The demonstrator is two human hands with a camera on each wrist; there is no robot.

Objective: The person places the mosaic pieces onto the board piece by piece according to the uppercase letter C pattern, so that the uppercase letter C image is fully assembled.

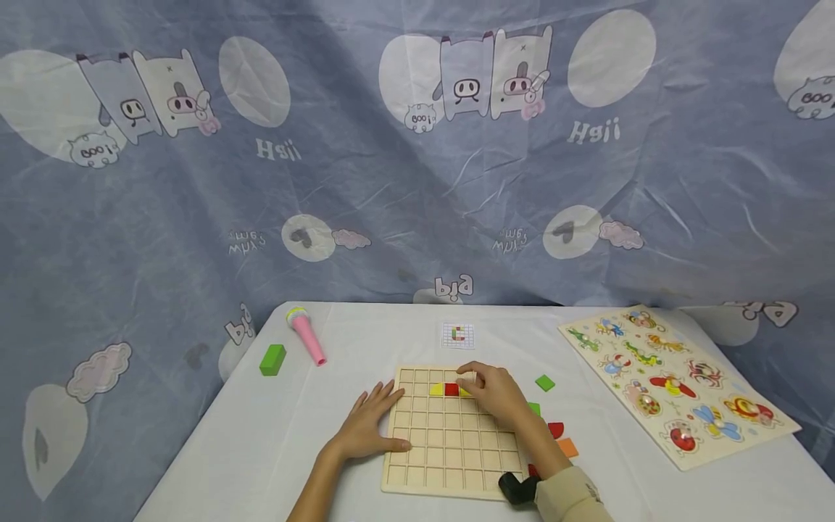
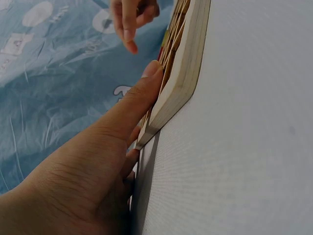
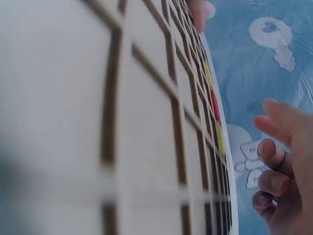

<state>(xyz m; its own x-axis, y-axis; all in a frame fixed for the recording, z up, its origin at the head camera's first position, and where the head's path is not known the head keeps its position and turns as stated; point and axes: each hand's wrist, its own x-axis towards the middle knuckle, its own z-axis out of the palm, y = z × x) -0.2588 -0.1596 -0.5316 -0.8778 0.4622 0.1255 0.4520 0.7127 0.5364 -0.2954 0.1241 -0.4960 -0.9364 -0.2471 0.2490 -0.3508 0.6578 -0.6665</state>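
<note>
A wooden grid board (image 1: 433, 457) lies in front of me on the white table. In one of its upper rows sit a yellow piece (image 1: 437, 389), a red square (image 1: 451, 389) and a second yellow piece (image 3: 220, 138), side by side. My left hand (image 1: 367, 426) rests at the board's left edge, thumb on the rim and fingers spread. Over the upper right of the board is my right hand (image 1: 494, 391), close to the right yellow piece, which it partly covers in the head view. Its fingers are loosely bent with nothing between them in the right wrist view.
Green (image 1: 545, 382), red (image 1: 556, 430) and orange (image 1: 568, 447) pieces lie right of the board. Behind it is a small pattern card (image 1: 458, 336). A pink toy microphone (image 1: 308, 337) and green block (image 1: 272, 359) lie left; an insect puzzle board (image 1: 678, 388) lies right.
</note>
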